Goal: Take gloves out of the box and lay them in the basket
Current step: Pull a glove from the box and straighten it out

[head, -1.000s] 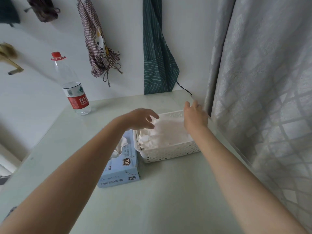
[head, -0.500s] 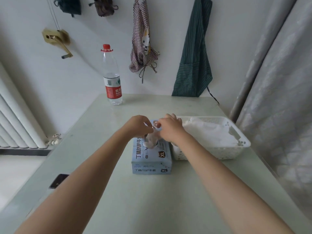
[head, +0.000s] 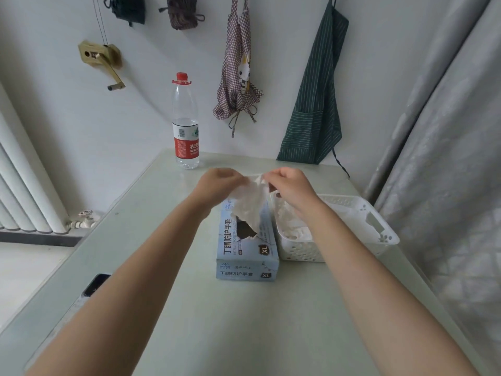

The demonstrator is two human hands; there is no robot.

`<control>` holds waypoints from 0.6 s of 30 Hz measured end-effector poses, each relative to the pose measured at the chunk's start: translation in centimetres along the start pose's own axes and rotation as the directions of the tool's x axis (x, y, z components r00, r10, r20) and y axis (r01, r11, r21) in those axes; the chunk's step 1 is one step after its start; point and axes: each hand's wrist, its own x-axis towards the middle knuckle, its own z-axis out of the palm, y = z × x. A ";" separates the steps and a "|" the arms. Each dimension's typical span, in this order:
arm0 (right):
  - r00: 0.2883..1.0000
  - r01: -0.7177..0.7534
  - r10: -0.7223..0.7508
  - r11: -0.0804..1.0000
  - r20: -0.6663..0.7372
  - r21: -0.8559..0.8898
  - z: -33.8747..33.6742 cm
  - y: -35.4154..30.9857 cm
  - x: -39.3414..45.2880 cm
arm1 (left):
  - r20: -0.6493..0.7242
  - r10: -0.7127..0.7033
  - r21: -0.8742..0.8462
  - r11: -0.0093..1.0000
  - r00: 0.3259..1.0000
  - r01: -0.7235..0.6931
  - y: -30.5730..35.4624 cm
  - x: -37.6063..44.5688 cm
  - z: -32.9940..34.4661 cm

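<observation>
Above "XL" glove box (head: 247, 248): left hand (head: 217, 183), right hand (head: 290, 185) both pinch white glove (head: 250, 202); basket (head: 379, 229) alongside.

glove box (head: 246, 256): "丁腈防护手套", "xl". bottle (head: 185, 126) red label: "农夫", rest unreadable.

Soft even daylight, wide-angle bending at edges

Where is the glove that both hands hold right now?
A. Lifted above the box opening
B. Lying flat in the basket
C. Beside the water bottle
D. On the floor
A: the left hand and right hand pinch the white glove, which hangs above the glove box opening.
</observation>
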 end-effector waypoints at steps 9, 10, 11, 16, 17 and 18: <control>0.978 -0.158 0.102 0.931 0.180 0.330 -1.3 -0.4 -1.1 | 0.067 -0.229 -0.469 0.852 0.971 0.233 2.6 -0.1 0.0; 0.962 -0.170 0.085 0.930 0.259 0.325 -1.6 -0.3 -1.5 | 0.075 -0.259 -0.552 0.794 0.963 0.256 2.6 -0.1 0.2; 0.942 -0.185 0.084 0.937 0.324 0.295 -1.7 0.0 -1.9 | 0.083 -0.275 -0.631 0.729 0.958 0.264 2.7 -0.2 0.4; 0.876 -0.313 0.183 0.919 0.445 0.240 -2.0 1.9 -2.4 | -0.008 -0.355 -0.701 0.669 0.935 0.248 2.4 -0.3 0.5; 0.894 -0.330 0.202 0.900 0.399 0.284 -2.3 1.9 -2.3 | -0.066 -0.376 -0.649 0.720 0.924 0.246 2.0 -0.2 0.4; 0.916 -0.331 0.215 0.881 0.338 0.337 -2.6 2.0 -2.1 | -0.125 -0.385 -0.573 0.780 0.914 0.250 1.6 0.0 0.2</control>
